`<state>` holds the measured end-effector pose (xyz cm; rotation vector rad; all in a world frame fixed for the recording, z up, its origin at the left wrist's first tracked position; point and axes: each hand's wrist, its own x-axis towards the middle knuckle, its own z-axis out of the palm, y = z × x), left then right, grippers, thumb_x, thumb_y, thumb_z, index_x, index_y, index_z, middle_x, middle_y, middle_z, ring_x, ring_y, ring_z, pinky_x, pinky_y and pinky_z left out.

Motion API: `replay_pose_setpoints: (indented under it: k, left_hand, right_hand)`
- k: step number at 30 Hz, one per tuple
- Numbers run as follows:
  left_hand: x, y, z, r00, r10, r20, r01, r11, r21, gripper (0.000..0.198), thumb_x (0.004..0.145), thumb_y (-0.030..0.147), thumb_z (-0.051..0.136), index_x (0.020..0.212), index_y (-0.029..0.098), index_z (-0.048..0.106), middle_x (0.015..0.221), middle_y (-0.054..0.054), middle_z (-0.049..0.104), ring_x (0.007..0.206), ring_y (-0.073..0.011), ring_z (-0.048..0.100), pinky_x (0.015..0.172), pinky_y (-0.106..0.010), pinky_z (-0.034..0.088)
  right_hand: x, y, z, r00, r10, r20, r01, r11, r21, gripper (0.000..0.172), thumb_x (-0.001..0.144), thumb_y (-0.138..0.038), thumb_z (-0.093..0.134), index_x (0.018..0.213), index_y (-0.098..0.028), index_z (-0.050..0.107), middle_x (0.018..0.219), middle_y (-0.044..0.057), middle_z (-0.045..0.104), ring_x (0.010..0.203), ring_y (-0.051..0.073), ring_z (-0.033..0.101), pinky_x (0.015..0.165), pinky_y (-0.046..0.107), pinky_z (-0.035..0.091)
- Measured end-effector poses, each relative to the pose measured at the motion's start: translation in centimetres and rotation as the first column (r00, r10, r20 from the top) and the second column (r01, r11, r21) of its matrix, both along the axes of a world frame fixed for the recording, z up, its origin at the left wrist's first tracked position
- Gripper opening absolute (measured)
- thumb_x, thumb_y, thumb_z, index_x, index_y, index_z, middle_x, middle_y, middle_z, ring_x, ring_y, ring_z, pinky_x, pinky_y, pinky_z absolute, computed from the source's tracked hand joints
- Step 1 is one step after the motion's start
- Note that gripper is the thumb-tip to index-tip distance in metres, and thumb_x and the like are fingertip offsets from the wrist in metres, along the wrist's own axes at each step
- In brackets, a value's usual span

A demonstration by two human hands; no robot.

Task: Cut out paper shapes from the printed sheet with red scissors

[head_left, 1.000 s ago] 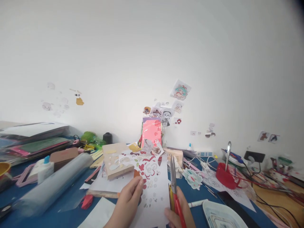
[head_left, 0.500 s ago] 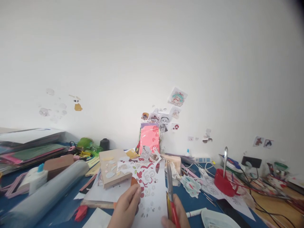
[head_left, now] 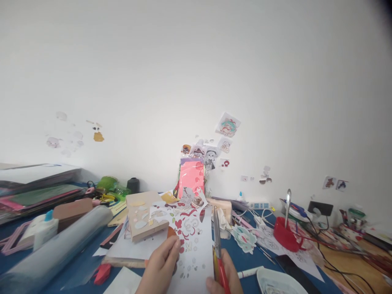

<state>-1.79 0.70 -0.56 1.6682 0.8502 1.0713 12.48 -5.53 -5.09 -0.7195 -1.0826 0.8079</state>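
White wall [head_left: 137,73] backs the blue-covered table [head_left: 259,259]. Towards its near edge, the left hand [head_left: 162,265] pinches the printed white paper sheet [head_left: 192,255] at its left side; the right hand [head_left: 231,269] curls round red-handled steel scissors [head_left: 217,241], thumb against the sheet. Holding it taut, blades off the prints, seems wise.

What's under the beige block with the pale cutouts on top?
White paper shows beyond its edges, lying on a thick, light-edged slab. Whatever is directly beneath the block is covered and can't be seen.
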Motion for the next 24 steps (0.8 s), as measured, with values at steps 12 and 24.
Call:
replay_pose_setpoints:
  k: [12,24]
  left_hand:
    - [-0.2,-0.6,0.4,1.0,0.007,-0.014,-0.006,0.999,0.042,0.034,0.078,0.051,0.035,0.06,0.022,0.033,0.053,0.007,0.029,0.05,-0.0111,0.033,0.049,-0.022,0.029]
    - [-0.1,-0.7,0.8,1.0,0.004,0.006,-0.004,0.999,0.043,0.034,0.078,0.05,0.037,0.06,0.022,0.034,0.053,0.007,0.031,0.051,-0.0111,0.034,0.048,-0.021,0.029]
  right_hand:
    - [0.3,-2.1,1.9,0.968,-0.09,0.236,0.14,0.969,-0.205,0.05,0.063,-0.056,0.066,0.09,-0.022,0.041,0.049,-0.011,0.045,0.032,0.002,0.026,0.032,0.013,0.022]
    - [0.1,-2.3,2.1,0.96,-0.103,0.259,0.159,0.965,-0.207,0.048,0.064,-0.054,0.065,0.09,-0.02,0.043,0.05,-0.011,0.045,0.034,0.003,0.028,0.033,0.015,0.024]
